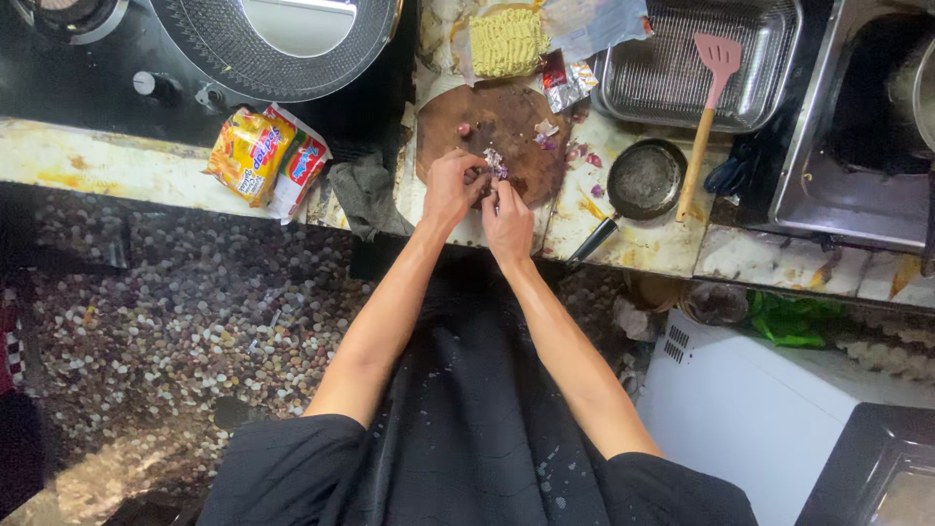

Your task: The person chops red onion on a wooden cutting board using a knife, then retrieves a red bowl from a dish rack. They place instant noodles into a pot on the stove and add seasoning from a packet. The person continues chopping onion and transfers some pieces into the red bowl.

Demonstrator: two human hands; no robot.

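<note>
Purple onion scrap (495,162) lies mostly hidden between both hands' fingers (476,175).

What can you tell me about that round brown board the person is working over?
The round dark-brown wooden chopping board lies flat on the worn, stained countertop, its surface scuffed and dotted with purple onion scraps. Both hands, left hand and right hand, meet over its near edge, pinching a small purple-white onion piece. A block of dry yellow noodles sits just beyond its far edge.
</note>
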